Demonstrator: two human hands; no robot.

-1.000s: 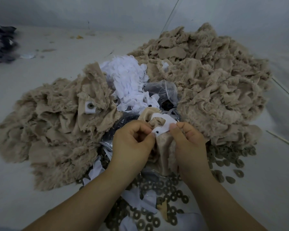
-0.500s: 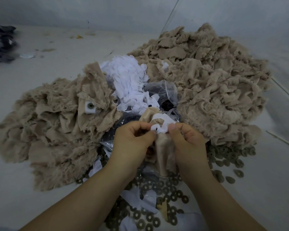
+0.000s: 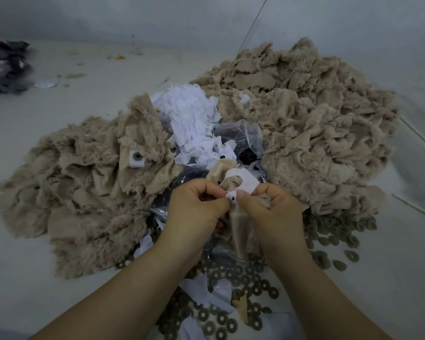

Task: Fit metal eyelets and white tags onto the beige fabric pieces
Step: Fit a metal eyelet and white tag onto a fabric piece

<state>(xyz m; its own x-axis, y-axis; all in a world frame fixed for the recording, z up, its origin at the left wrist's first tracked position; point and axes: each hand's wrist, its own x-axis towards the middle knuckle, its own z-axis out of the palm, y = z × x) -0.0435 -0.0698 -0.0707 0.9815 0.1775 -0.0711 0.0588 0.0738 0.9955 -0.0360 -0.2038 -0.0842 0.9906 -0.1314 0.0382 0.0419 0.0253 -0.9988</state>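
Beige fabric piece [image 3: 239, 231] | fuzzy, ribbed | both hands' fingers [image 3: 221, 192] pinch white tag [image 3: 243, 184]

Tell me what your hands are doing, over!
Left hand and right hand both pinching the white tag onto the beige piece. Dark eyelet showing through the tag. Nothing in the way.

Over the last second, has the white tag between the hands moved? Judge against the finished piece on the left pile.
Yes. The white tag has folded down toward the hands; the finished piece stayed put.
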